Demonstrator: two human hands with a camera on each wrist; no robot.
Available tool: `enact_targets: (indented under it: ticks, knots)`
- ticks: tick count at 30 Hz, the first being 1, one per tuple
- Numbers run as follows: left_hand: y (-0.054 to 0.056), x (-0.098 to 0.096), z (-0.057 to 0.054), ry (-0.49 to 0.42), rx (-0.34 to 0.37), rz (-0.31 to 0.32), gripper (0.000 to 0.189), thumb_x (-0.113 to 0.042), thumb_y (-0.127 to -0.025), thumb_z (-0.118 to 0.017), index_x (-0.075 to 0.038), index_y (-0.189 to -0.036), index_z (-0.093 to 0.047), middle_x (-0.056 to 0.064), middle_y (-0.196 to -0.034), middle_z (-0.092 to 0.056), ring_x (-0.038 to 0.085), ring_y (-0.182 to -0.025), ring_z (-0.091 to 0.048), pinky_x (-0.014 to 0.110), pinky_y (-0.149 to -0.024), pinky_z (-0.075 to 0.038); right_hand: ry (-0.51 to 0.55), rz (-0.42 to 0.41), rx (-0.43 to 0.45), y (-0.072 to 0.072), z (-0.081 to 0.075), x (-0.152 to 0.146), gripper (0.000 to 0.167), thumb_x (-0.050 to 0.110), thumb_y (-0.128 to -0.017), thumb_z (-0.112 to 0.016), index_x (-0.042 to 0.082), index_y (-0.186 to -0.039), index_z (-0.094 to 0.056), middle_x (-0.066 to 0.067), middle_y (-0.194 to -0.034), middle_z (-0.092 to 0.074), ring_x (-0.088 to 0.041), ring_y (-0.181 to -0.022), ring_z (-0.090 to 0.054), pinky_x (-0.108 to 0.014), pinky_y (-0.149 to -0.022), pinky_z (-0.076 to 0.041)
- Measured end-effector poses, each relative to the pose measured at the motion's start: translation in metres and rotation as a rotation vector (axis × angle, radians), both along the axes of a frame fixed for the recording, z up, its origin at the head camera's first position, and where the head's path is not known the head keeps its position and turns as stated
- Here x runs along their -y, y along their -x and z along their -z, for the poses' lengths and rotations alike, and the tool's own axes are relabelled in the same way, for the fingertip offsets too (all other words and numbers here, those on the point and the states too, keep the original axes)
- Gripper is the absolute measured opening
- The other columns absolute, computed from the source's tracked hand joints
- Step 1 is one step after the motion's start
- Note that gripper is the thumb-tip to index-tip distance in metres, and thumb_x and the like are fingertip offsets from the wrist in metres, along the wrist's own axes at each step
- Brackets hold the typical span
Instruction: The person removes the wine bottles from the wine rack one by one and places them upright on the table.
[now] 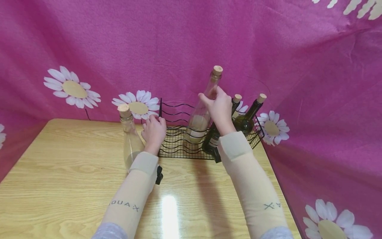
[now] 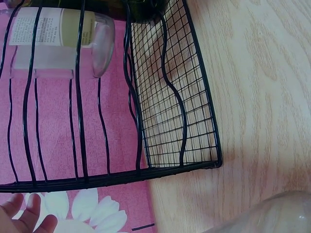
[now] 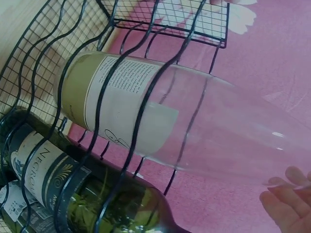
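My right hand (image 1: pixel 220 108) is at the centre of the head view, its fingers (image 3: pixel 286 199) and thumb closed around the narrowing shoulder of a clear bottle (image 1: pixel 198 124). That bottle leans in the black wire rack (image 1: pixel 179 152), its base low among the wavy wires and its cork (image 1: pixel 218 70) pointing to the upper right of the frame; a pale label with an olive band shows on its lower part. My left hand (image 1: pixel 154 130) is left of centre, at the rack's left end, with its fingers bent; from these angles I cannot tell whether they grip the wire or only rest beside it. Just right of the clear bottle, two dark green bottles, a nearer one (image 1: pixel 212 136) and a farther one (image 1: pixel 244 123), lie tilted in the rack, both corked, the nearer partly behind my right wrist. Left of my left hand, a second clear bottle (image 1: pixel 129 132) with a cork stands outside the rack, its lower part hidden by my sleeve (image 1: pixel 128 196). The rack sits toward the far edge of the pale wood desk (image 1: pixel 74 166), and a magenta cloth (image 1: pixel 179 39) printed with white daisies fills the upper frame behind it.
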State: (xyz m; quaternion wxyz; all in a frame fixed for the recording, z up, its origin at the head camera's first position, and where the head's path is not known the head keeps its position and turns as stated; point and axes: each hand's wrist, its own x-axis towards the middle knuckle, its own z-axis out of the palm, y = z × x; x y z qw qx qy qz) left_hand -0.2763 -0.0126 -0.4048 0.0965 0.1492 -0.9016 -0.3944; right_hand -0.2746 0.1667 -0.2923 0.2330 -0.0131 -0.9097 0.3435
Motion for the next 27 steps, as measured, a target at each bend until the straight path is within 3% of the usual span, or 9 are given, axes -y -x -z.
enact_targets:
  ticks: [7,27]
  knots:
    - [0.0,0.0,0.001,-0.009,-0.003,-0.01,0.038,-0.036,-0.089,-0.029,-0.008,-0.107,-0.049,0.014,-0.108,-0.051,0.034,-0.101,-0.044,0.051,-0.08,-0.034,0.008,-0.002,-0.003,-0.002,-0.008,0.002,0.031,0.04,-0.076,-0.066,0.011,-0.085,-0.057,-0.003,-0.083,-0.066,-0.019,-0.077,-0.059,-0.036,-0.071,-0.043]
    - [0.001,0.0,0.0,-0.011,0.004,-0.007,0.039,-0.036,-0.09,-0.029,-0.009,-0.108,-0.049,0.013,-0.108,-0.051,0.033,-0.101,-0.043,0.051,-0.08,-0.034,-0.003,0.02,-0.031,-0.004,-0.027,0.003,0.033,0.042,-0.076,-0.065,0.011,-0.084,-0.057,-0.003,-0.083,-0.066,-0.017,-0.076,-0.059,-0.034,-0.069,-0.044]
